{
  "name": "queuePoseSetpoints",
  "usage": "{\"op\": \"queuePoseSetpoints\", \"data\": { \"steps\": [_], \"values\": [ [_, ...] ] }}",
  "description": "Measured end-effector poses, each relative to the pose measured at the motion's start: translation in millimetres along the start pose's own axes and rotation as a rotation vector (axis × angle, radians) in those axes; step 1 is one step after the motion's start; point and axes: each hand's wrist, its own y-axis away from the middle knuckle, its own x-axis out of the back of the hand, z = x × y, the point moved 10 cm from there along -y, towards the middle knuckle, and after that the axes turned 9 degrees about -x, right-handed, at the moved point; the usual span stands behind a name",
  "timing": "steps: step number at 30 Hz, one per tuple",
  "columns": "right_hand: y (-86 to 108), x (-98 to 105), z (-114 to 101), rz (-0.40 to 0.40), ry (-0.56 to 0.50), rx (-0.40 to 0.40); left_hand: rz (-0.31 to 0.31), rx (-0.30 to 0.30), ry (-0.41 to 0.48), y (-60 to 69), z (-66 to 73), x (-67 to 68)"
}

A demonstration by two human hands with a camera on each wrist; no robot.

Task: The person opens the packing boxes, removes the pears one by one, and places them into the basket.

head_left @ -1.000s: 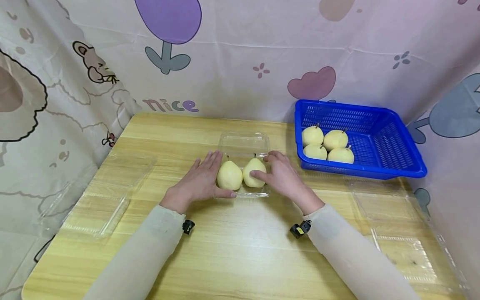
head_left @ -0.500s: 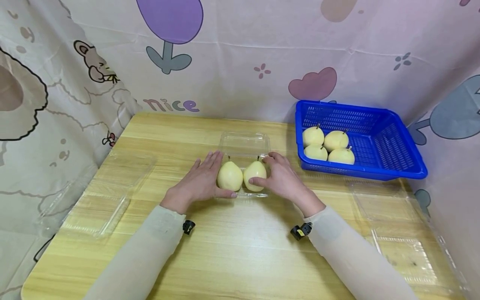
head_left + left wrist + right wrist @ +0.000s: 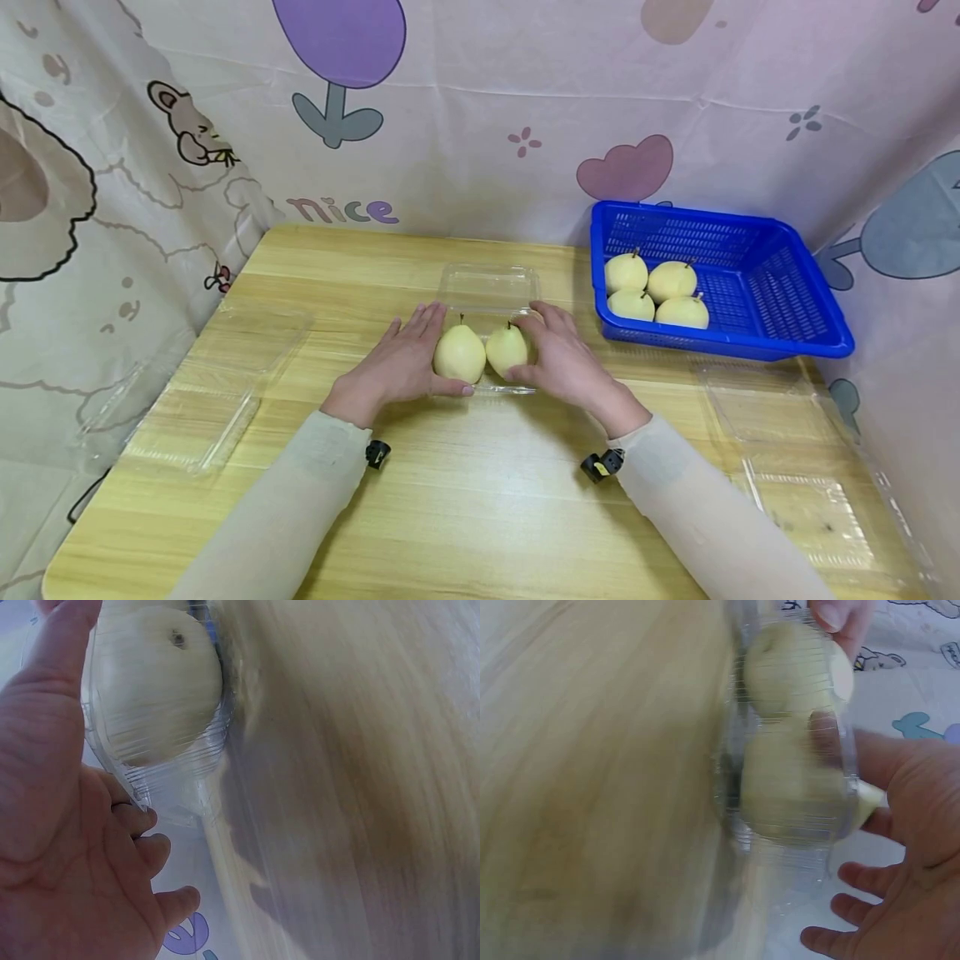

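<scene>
Two pale yellow pears stand side by side, stems up, in the base of a clear plastic clamshell box whose lid lies folded back. My left hand lies along the box's left side, fingers extended, thumb at the front rim beside the left pear. My right hand holds the right pear between thumb and fingers. In the left wrist view, the ribbed box wall covers a pear. Through the same wall, the right wrist view shows the right thumb against the near pear.
A blue plastic basket holding several pears stands at the back right. Clear open boxes lie at the left and right of the wooden table. A printed curtain hangs behind.
The right pear has shifted and tilted slightly within the box as my right thumb moved lower over its front. The left hand has stayed in place.
</scene>
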Motion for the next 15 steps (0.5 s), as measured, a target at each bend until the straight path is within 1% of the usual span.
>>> {"op": "queuePoseSetpoints", "data": {
  "steps": [3, 7, 10, 15],
  "values": [
    [-0.1, -1.2, -1.2, 0.023, 0.011, 0.032, 0.000, 0.000, -0.001, 0.0, -0.4, 0.1],
    [-0.9, -1.8, -2.1, 0.041, 0.037, 0.047, 0.003, 0.003, 0.006, -0.1, -0.1, 0.0],
    [-2.0, -1.5, -2.2, 0.052, 0.071, 0.038, 0.003, 0.007, 0.010, -0.1, 0.2, 0.0],
    [-4.1, -0.4, -0.9, 0.078, 0.131, 0.000, 0.003, 0.006, 0.009, 0.0, 0.5, 0.2]
  ]
}}
